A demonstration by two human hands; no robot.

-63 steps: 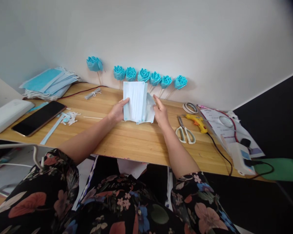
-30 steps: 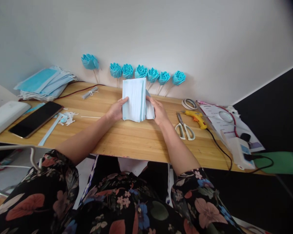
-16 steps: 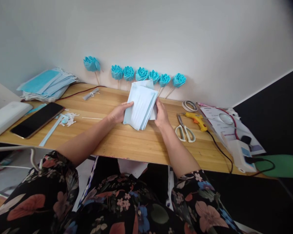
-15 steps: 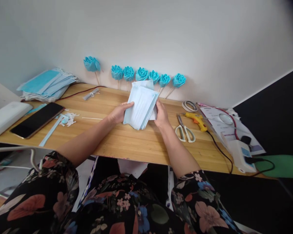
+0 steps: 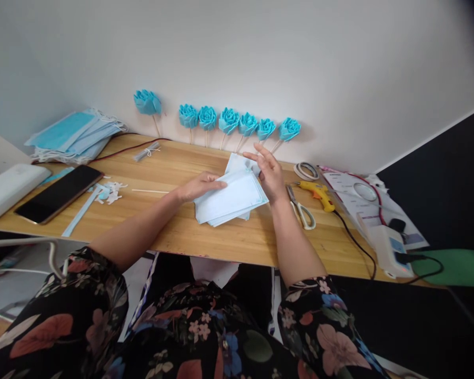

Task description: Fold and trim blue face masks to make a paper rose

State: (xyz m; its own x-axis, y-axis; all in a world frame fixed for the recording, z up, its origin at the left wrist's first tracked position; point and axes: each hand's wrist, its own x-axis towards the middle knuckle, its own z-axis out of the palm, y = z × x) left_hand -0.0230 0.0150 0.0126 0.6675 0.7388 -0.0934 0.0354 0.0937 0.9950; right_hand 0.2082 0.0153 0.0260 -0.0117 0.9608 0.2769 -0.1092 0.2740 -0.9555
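Observation:
Pinched between the thumb and fingers of my left hand (image 5: 201, 188) is a stack of pale blue face mask sheets (image 5: 233, 199), without ear loops that I can see. The stack slants over the middle of the desk, its sheets slightly fanned. Just past its right end, my right hand (image 5: 269, 172) is raised with the fingers apart and holds nothing. Another pale sheet (image 5: 237, 162) shows behind the stack; whether my left hand holds it too is hidden. Behind my hands, several blue rose-shaped flowers (image 5: 229, 121) on thin sticks lean against the wall.
Left on the desk (image 5: 174, 226) are a pile of masks (image 5: 71, 131), a black phone (image 5: 59, 193), a white case (image 5: 13, 189), scraps (image 5: 112, 192) and a thin stick (image 5: 150, 191). To the right lie scissors (image 5: 306, 215), tape rolls (image 5: 306, 171), a yellow glue gun (image 5: 319, 196) and a power strip (image 5: 393, 251).
My right hand has let go of the mask stack and opened. The stack has come lower and turned from nearly upright to slanting sideways in my left hand.

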